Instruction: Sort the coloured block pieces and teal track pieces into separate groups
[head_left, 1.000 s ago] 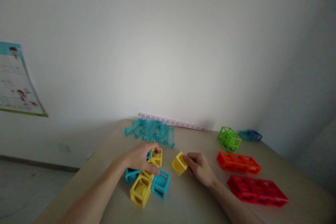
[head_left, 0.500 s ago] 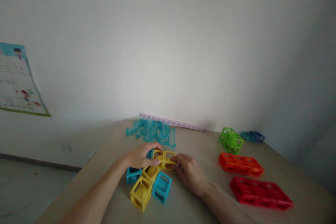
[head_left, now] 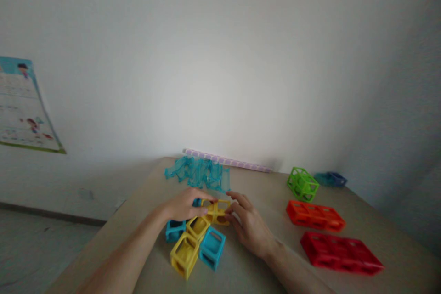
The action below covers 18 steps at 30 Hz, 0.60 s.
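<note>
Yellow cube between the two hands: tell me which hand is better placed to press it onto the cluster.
Right, probably. The right hand has its fingers on the open side of the yellow cube, while the left hand rests on the yellow and blue cluster, steadying it.

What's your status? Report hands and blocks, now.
Left hand and right hand both gripping the yellow cubes at the cluster's far end. Yellow and cyan cluster on table. Nothing obstructing.

Hollow yellow cubes (head_left: 216,211), side by side
</note>
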Available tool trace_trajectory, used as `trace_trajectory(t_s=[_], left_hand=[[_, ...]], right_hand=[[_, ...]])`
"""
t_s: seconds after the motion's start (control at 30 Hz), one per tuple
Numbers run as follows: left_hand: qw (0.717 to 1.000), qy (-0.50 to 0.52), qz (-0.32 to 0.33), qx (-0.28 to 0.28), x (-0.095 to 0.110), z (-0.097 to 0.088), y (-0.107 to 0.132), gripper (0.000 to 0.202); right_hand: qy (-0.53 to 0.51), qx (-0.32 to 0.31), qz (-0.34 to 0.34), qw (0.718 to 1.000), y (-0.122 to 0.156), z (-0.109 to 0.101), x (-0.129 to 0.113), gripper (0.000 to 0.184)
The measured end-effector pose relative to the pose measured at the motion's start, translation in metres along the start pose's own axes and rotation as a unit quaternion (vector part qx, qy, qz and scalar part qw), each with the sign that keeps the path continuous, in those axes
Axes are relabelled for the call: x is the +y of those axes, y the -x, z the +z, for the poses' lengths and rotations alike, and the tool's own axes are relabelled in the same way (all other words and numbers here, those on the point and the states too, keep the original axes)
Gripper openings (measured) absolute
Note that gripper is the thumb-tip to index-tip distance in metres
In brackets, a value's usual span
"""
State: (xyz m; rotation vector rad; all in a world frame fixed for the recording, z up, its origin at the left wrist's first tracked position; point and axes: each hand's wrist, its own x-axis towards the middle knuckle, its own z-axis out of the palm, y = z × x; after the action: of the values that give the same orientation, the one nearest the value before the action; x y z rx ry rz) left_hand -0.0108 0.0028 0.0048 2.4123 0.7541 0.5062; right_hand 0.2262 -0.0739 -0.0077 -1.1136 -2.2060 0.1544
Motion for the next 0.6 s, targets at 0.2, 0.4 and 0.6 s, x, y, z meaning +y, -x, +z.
trace_trajectory(t_s=[0.2,0.4,0.6], left_hand=[[1.000,0.013,-0.001,0.003,0.004,-0.002,0.000,0.039],[1.000,-0.006,0.007,0.014,0.003,-0.001,-0.001,0.040],[0.999,0.006,0.031,-0.024,0.011,-0.002,0.000,0.046]], right_hand=[[-0.010,-0.067,0.017,0.998,-0.002,-0.001,-0.004,0.010],[0.049,-0.062,0.134,0.988,0.000,0.008,-0.005,0.022],[-0.034,0.012,0.318,0.947,-0.006,0.012,0.017,0.041]])
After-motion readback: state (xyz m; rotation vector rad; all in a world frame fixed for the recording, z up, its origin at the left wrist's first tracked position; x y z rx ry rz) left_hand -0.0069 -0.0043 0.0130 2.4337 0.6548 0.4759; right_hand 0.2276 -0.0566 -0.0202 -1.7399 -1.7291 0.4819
